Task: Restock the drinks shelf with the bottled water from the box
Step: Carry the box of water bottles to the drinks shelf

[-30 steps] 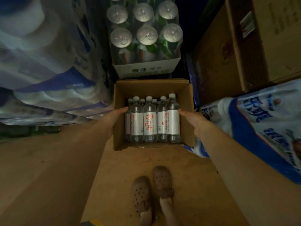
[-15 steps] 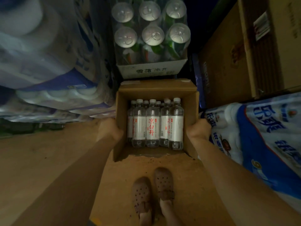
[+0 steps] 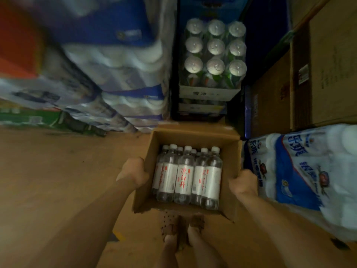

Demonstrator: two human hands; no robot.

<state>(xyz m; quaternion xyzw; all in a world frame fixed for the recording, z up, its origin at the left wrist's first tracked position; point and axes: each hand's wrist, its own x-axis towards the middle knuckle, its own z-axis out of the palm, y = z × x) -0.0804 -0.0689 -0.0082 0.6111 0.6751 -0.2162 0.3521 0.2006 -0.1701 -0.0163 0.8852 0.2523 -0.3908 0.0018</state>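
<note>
Open cardboard box (image 3: 230,157) sits centre frame, held up above the floor (image 3: 58,180) w/ its near edge over the person's brown shoes (image 3: 196,222). Inside, water bottles (image 3: 184,176) stand packed together, clear w/ white caps and white labels w/ red characters; exact count can't be told. Left hand (image 3: 133,174) has its grip curled round the box's left wall, right hand (image 3: 244,182) grips the right wall, fingers hidden inside/under. Just beyond the box, a shrink-wrapped tray of cans (image 3: 215,55) on stacked trays. Left side: blurred stacks of wrapped packs (image 3: 119,64). Right: white-blue pack w/ Chinese print (image 3: 301,167), near the box, brown cartons (image 3: 318,74) behind it
</note>
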